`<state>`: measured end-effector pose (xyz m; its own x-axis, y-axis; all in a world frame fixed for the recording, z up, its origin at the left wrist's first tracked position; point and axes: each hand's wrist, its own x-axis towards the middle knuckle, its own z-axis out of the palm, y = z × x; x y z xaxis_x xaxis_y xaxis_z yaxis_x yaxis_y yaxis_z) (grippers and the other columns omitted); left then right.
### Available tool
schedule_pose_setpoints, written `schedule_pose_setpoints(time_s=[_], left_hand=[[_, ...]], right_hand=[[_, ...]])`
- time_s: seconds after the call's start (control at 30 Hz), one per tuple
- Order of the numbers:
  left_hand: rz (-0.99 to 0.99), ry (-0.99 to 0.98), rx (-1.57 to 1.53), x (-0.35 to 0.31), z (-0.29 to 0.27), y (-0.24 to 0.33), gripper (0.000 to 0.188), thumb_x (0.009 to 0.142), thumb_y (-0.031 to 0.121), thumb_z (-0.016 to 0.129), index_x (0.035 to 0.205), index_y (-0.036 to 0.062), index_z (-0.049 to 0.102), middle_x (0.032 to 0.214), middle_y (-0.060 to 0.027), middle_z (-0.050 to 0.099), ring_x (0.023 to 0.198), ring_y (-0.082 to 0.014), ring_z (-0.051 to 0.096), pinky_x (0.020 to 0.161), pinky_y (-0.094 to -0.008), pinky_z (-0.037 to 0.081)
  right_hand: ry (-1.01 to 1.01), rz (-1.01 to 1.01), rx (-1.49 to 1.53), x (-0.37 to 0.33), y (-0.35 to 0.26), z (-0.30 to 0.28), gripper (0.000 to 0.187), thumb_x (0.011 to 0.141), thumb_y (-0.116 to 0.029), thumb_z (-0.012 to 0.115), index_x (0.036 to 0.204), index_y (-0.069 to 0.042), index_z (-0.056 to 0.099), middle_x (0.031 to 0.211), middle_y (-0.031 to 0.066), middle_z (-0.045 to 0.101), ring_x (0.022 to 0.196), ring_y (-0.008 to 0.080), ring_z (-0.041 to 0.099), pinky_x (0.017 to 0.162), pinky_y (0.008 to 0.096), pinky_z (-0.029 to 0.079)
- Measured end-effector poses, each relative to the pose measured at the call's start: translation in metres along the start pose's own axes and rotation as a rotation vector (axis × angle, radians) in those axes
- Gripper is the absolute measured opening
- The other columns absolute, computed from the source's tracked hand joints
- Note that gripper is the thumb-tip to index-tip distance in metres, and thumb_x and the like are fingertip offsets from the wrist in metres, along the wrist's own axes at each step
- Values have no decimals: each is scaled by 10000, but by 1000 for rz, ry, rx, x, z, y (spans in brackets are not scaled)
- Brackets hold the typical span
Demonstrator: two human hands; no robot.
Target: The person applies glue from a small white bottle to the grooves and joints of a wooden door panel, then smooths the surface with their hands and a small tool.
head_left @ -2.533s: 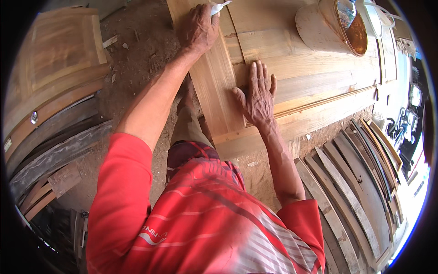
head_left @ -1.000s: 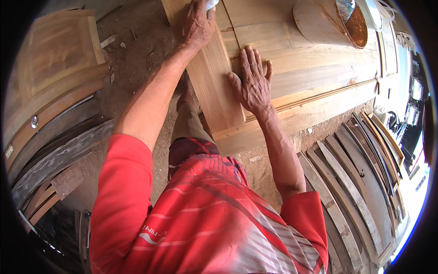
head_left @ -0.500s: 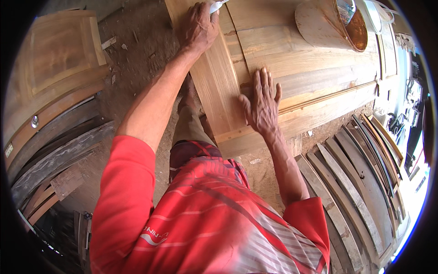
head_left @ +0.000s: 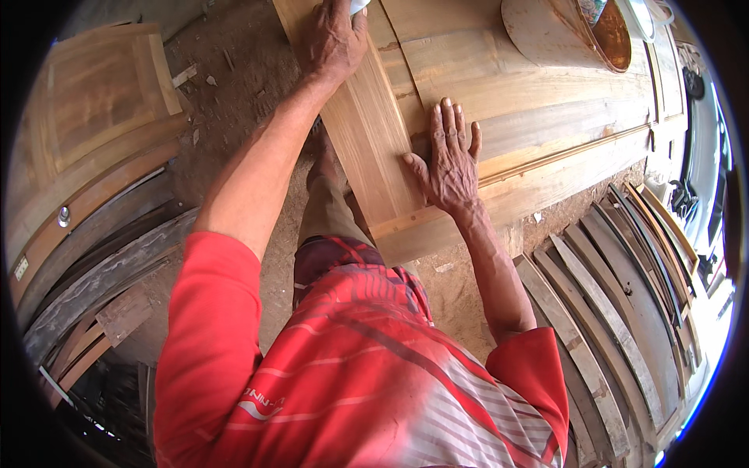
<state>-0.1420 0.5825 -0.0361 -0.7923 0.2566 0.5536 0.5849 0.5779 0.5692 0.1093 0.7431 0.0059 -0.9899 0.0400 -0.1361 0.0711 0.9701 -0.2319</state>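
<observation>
A wooden panel door [head_left: 538, 101] lies flat in front of me. My left hand [head_left: 334, 45] is closed around a white nozzle-tipped bottle [head_left: 358, 5] above the door's left end board [head_left: 367, 132]. Most of the bottle is hidden by my fingers and cut off by the upper edge of the picture. My right hand [head_left: 451, 165] rests flat on the door near its near left corner, fingers stretched out and thumb apart, holding nothing.
A stained bucket [head_left: 546, 35] stands on the door's far side. Another panelled wooden door [head_left: 101, 101] leans at the left over stacked boards [head_left: 109, 249]. More loose planks [head_left: 601, 312] lie at the right. Wood scraps litter the dirt floor [head_left: 234, 78].
My left hand has shifted slightly toward the far edge, and less of the white bottle shows. My right hand stays flat on the door. The view has tilted a little.
</observation>
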Motion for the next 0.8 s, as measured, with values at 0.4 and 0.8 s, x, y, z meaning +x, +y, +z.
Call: schedule_pose_setpoints(time_s=[0.4,0.8], left_hand=[[-22,-16,80,1,-12,6,229,979,212,638,1158,70,627,1002,-135,668,958,-359,646,787,-466,526],[7,13,17,-5,5,-7,256,961,156,659,1189,53,605,1017,-172,653,942,-377,644,776,-475,518]], right_hand=[[-51,-12,43,-11,8,1,986,971,-748,378,1621,-23,223,1696,186,205,1578,355,163,1256,568,85],[83,-103,42,63,9,2,896,1019,-700,338,1629,-52,237,1703,149,219,1583,291,177,1276,508,83]])
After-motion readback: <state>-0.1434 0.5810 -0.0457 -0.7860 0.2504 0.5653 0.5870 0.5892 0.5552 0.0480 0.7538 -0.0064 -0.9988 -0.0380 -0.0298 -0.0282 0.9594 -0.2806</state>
